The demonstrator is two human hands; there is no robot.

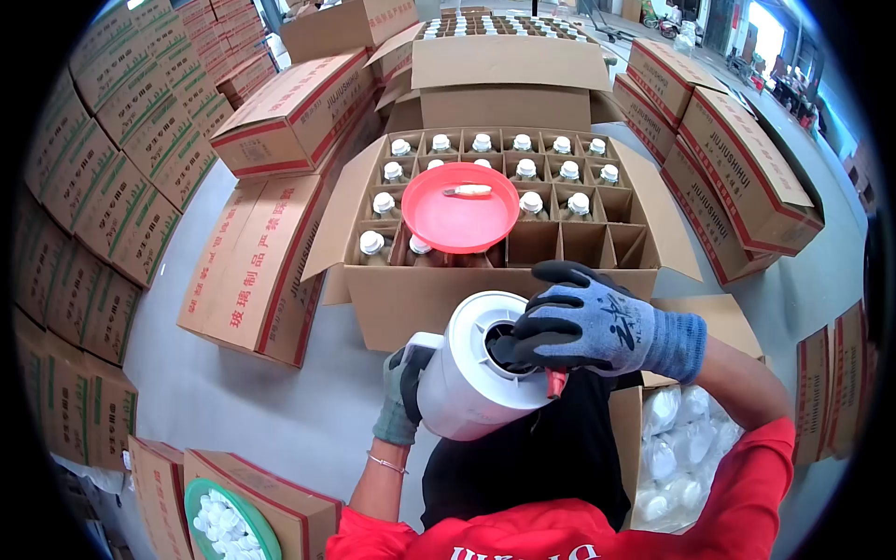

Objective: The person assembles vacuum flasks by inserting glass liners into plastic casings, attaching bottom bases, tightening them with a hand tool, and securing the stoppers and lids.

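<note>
A white cylindrical jug (467,392) with a side handle is tilted so its round top opening faces up. My left hand (403,387), in a grey and black glove, is wrapped round the jug's handle. My right hand (593,322), in a blue and black glove, has its fingers at the opening, over a dark part inside; a red piece (556,383) shows below the palm. Just beyond stands a divided carton (420,303) of white-capped bottles (371,245). On top of it rests a red round tray (457,229) with a small white and orange tool (469,190).
Sealed cartons (266,252) stand at left, with a stacked wall of them (121,196) farther left. More cartons (747,159) lean at right. A green basin (266,527) of white caps is lower left. An open box (627,457) of wrapped items sits lower right.
</note>
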